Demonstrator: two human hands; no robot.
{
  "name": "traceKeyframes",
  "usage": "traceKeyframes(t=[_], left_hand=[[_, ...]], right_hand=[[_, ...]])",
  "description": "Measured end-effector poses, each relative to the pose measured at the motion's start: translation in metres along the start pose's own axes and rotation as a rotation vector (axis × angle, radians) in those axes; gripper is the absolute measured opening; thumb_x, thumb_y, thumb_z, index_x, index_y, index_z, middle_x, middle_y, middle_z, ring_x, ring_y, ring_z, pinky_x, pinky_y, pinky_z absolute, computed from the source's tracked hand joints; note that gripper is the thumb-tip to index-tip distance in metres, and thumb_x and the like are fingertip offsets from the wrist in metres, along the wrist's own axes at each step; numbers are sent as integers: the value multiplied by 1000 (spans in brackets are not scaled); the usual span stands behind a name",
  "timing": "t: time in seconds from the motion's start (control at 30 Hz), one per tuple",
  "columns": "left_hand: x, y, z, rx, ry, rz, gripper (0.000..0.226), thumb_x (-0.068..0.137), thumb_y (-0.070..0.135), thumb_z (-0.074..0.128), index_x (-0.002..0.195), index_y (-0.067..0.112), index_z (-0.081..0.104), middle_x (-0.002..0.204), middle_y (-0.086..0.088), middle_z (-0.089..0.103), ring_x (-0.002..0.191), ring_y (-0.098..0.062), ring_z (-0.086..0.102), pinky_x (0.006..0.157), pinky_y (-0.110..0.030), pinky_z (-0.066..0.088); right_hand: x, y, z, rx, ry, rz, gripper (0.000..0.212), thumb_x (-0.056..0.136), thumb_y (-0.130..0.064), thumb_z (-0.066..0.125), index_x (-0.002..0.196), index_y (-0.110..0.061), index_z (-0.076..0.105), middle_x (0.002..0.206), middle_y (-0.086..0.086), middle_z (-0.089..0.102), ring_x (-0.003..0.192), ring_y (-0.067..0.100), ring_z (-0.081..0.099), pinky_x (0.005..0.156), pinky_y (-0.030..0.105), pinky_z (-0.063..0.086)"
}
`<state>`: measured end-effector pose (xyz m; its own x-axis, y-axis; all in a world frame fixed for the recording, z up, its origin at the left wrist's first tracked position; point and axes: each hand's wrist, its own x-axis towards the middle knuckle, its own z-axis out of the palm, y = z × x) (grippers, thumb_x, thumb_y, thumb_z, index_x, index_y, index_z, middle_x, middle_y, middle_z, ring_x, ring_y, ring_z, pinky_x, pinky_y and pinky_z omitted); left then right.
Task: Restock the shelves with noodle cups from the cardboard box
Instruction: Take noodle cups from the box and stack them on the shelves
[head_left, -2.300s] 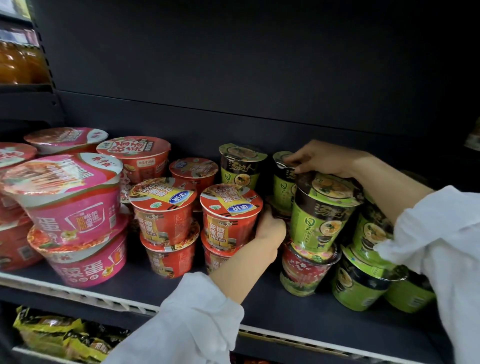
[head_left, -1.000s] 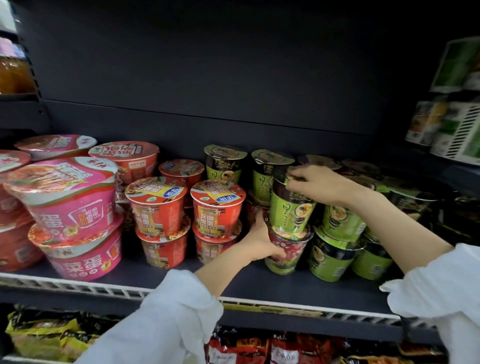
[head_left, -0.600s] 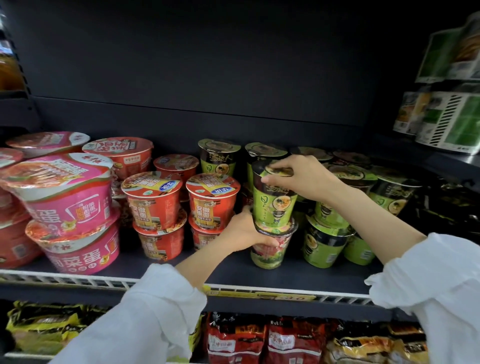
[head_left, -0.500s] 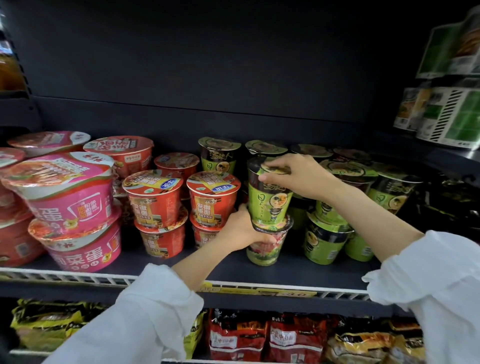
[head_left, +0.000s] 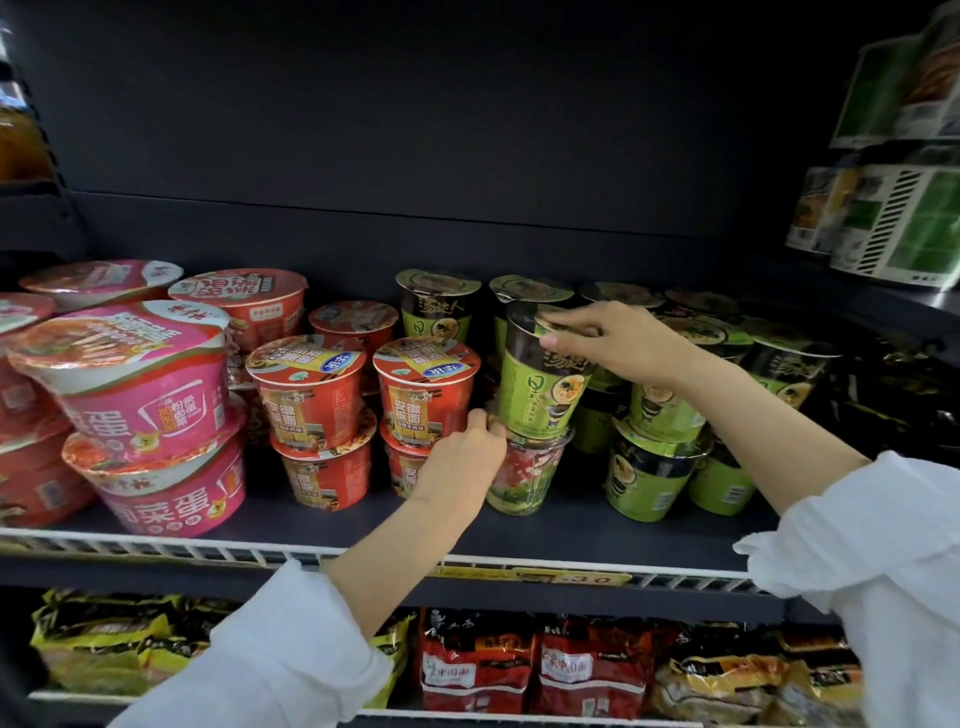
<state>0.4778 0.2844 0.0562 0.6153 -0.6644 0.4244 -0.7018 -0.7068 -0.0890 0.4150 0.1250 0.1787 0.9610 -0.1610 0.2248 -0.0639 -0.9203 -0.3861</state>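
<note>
A single head-worn wide-angle camera looks forward and slightly down, close to the dark metal shelf (head_left: 519, 525). It faces the shelf's front edge squarely; the lower tier shows along the bottom, and both white-sleeved forearms reach in from below.

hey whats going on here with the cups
A person is stocking a store shelf with noodle cups. The right hand grips the lid rim of a green cup that sits on top of a red-and-green cup. The left hand touches that lower cup where the two meet, as if steadying the stack. Red cups stand stacked to the left, more green cups to the right. No cardboard box is in view.
</note>
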Motion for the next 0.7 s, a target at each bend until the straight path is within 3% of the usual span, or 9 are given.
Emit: traceKeyframes(t=[0.07, 0.1, 0.2, 0.27, 0.33, 0.43, 0.53, 0.63, 0.7], left_hand=[[-3, -1, 6, 86, 132, 112, 36, 52, 21, 89, 81, 9, 70, 89, -6, 63, 69, -19, 64, 42, -26, 48], [-2, -1, 9, 82, 165, 148, 36, 49, 30, 90, 73, 11, 70, 82, -4, 64, 69, -19, 63, 43, -27, 47], [1, 3, 10, 73, 210, 162, 46, 61, 55, 77, 77, 13, 69, 71, -4, 65, 65, -21, 63, 54, -30, 50], [4, 6, 14, 101, 199, 160, 47, 63, 57, 76, 78, 14, 68, 66, -5, 64, 60, -21, 62, 53, -29, 50], [8, 6, 14, 86, 170, 192, 43, 62, 52, 79, 75, 13, 67, 63, -5, 62, 56, -21, 62, 50, -27, 49], [10, 0, 2, 116, 20, 254, 35, 89, 38, 60, 99, 5, 61, 91, -14, 63, 80, -27, 64, 63, -33, 53], [11, -14, -2, 81, -105, 261, 29, 101, 24, 39, 125, 8, 43, 118, -15, 50, 101, -32, 62, 79, -37, 51], [4, -18, -4, -24, -146, 173, 36, 97, 9, 44, 132, 15, 40, 119, -13, 45, 101, -32, 60, 78, -37, 50], [-3, -14, 2, -12, 64, 213, 37, 82, 7, 65, 117, 13, 56, 107, -10, 54, 90, -27, 61, 64, -33, 52]], right_hand=[[0, -1, 4, -15, 37, 4, 53, 87, -53, 54, 134, -29, 53, 139, -6, 52, 130, 12, 46, 93, 17, 30], [2, -2, 7, -22, 57, 0, 54, 86, -54, 55, 133, -28, 54, 139, -5, 53, 129, 13, 47, 95, 18, 32], [7, -8, 14, -105, 105, -15, 61, 81, -62, 54, 129, -26, 58, 133, 0, 58, 128, 21, 48, 104, 28, 39], [12, -12, 16, -195, 95, -1, 68, 77, -71, 48, 129, -28, 57, 131, 5, 59, 130, 30, 42, 107, 40, 38], [13, -15, 14, -279, 38, 28, 70, 77, -72, 47, 134, -33, 51, 136, 10, 53, 131, 34, 35, 109, 43, 32], [9, -16, 5, -355, -81, 44, 68, 84, -56, 55, 145, -35, 33, 141, 14, 42, 130, 34, 29, 107, 40, 28], [4, -13, 0, -318, -31, 27, 74, 80, -50, 65, 145, -30, 35, 137, 11, 46, 131, 29, 29, 106, 39, 31], [0, -13, 8, -290, 96, 50, 76, 73, -58, 67, 138, -26, 47, 128, 9, 50, 130, 24, 31, 103, 40, 36], [-3, -13, 16, -365, 182, 28, 74, 73, -64, 63, 133, -23, 52, 123, 8, 51, 125, 24, 35, 102, 40, 39]])
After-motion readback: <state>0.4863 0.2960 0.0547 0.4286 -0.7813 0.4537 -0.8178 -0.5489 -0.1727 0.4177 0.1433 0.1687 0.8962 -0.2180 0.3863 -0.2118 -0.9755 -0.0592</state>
